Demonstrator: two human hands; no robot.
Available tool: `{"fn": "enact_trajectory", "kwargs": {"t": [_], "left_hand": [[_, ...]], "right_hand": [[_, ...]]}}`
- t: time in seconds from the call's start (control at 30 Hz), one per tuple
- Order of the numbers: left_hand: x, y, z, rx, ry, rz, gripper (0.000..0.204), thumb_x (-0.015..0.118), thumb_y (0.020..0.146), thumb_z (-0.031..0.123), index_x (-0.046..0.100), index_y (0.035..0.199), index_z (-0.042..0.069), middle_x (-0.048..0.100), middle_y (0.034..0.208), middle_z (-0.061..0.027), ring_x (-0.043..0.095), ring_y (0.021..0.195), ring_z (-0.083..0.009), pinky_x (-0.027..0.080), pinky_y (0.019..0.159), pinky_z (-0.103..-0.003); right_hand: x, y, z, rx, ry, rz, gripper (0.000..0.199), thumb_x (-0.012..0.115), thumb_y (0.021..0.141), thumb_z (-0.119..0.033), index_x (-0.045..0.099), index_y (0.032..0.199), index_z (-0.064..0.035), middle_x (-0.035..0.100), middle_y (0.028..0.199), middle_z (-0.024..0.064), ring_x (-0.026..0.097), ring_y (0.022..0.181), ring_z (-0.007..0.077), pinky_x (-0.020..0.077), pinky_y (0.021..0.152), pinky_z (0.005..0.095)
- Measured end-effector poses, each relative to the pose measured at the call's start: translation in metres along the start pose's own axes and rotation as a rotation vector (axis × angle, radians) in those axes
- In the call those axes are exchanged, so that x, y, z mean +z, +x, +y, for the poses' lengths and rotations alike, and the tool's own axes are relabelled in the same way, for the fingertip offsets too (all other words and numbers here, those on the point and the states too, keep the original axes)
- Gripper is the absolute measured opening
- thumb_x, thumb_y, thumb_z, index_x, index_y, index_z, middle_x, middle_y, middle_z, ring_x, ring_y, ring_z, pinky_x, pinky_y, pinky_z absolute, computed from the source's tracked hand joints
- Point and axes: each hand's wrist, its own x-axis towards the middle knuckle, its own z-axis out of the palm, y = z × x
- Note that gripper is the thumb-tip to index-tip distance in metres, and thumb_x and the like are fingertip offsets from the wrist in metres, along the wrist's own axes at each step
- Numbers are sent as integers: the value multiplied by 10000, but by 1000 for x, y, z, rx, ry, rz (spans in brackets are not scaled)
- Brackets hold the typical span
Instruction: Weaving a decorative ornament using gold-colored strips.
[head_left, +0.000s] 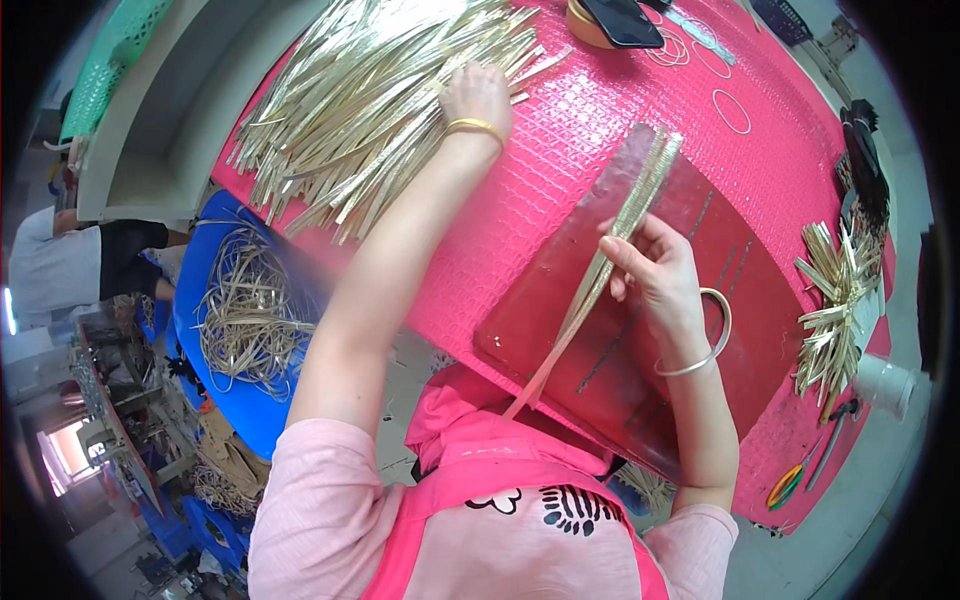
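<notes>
My left hand (477, 93), with a gold bangle on its wrist, reaches far out and rests on a big heap of pale golden strips (370, 110) at the far left of the pink table cover (560, 170). Whether its fingers close on any strip is hidden. My right hand (655, 270), wearing a silver bangle, pinches a thin bundle of long golden strips (610, 250). That bundle lies slanted across a dark red board (640, 350), from the board's far edge down toward my lap.
Woven strip pieces (835, 310) lie at the table's right edge beside a white cup (885, 380), with scissors (790, 485) near the corner. Rubber bands (732, 110) and a phone (622, 20) sit far off. A blue tub (245, 330) of curled strips stands lower left. Another person (90, 260) is at far left.
</notes>
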Motion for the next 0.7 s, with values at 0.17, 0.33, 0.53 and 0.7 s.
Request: {"fn": "enact_trajectory", "kwargs": {"t": [0.17,0.33,0.53,0.7], "left_hand": [[-90,-17,0,77,-623,-163,189,613,691,153,584,826,23,600,672,-75,554,537,-148,445,496,-259],[-166,-46,8,-133,-1652,-872,225,583,722,91,539,905,-34,578,745,-67,555,574,-87,466,475,-160],[-164,-87,29,-292,-1767,-1041,194,577,741,107,560,884,-23,585,757,-75,584,640,-128,499,523,-222],[-156,-104,37,-276,-1800,-767,174,577,747,102,559,859,-29,587,748,-90,581,616,-133,488,525,-210]], "right_hand": [[-5,-16,-2,-44,76,24,186,580,746,-74,529,897,24,558,679,42,540,553,81,423,462,166],[-13,-18,-3,-96,86,30,171,588,737,-55,533,867,40,576,717,72,565,606,107,469,559,191],[3,-31,-12,-361,17,216,121,573,745,-40,549,827,45,587,727,84,585,628,141,475,578,219],[20,-45,-19,-423,40,220,114,557,761,-47,577,826,44,597,744,68,561,631,94,436,574,189]]}}
